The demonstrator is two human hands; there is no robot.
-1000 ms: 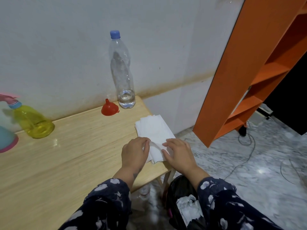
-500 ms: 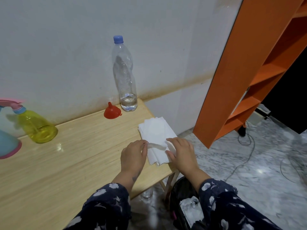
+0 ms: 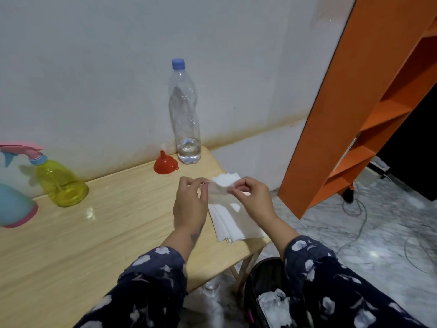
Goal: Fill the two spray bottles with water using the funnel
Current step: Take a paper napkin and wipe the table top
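Both hands have risen off the tissue stack [image 3: 228, 223], left hand [image 3: 190, 202] and right hand [image 3: 251, 201] pinching one sheet [image 3: 218, 187] between them; filling looks finished, wiping due; spray bottles [image 3: 62, 183], funnel [image 3: 165, 165] and water bottle [image 3: 185, 114] stand untouched on the table [image 3: 106, 233].

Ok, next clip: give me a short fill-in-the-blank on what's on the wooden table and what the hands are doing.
1. The small red plastic funnel lies on the wooden table with its spout pointing ____.
2. The tall clear plastic water bottle wears a ____ cap.
3. The left hand and right hand pinch one thin white ____ above the stack of tissues.

Missing words: up; blue; tissue
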